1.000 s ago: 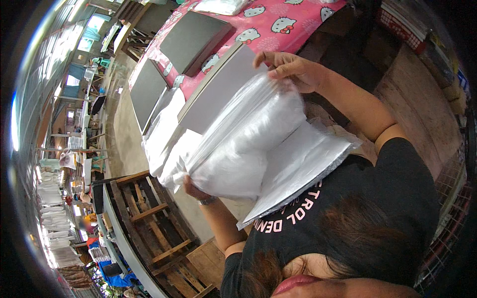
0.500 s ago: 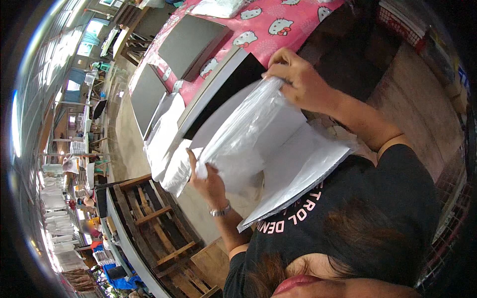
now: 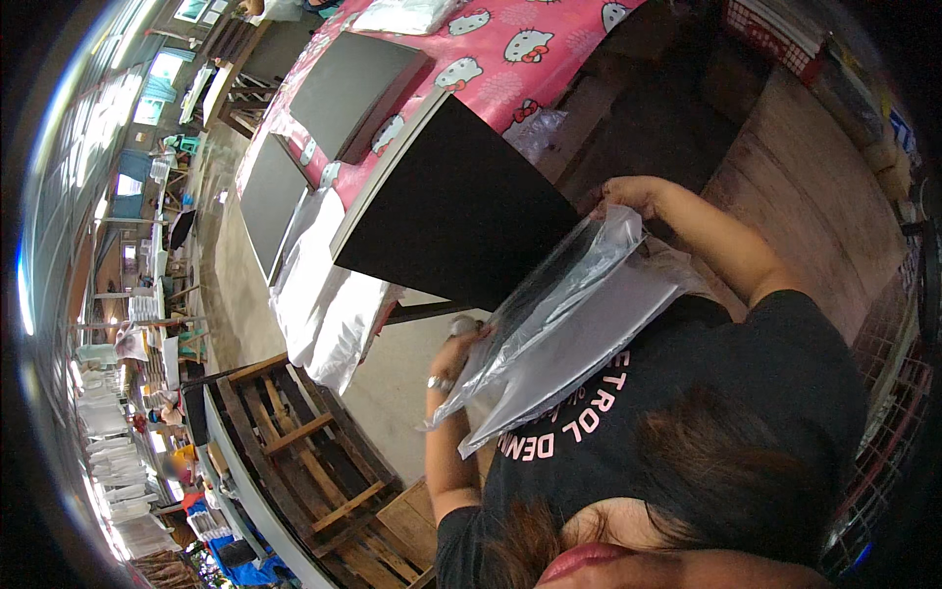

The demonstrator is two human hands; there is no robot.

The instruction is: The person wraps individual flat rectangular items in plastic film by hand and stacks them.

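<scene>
A large flat panel or box with a black face [image 3: 451,196] and a pale edge lies tilted at the near side of the table. Between it and my chest, a clear plastic bag [image 3: 559,304] is stretched across both hands, with a pale grey, flat sheet-like layer showing in its lower part. My right hand [image 3: 628,199] is closed on the bag's upper right corner, beside the black panel's right corner. Lower down, my left hand [image 3: 457,351] grips the bag's left edge. Whether the panel's near edge enters the bag I cannot tell.
Two dark grey flat boxes, one [image 3: 353,88] farther back and one [image 3: 270,201] at left, lie on a pink patterned tablecloth [image 3: 491,69]. White plastic wrapping [image 3: 329,304] hangs over the table's edge. A wooden pallet [image 3: 304,442] stands lower left; a red crate [image 3: 770,39] is upper right.
Both hands have come down and toward my body with the plastic bag. Far more of the panel's black face now shows, where the bag and a pale sheet covered it before.
</scene>
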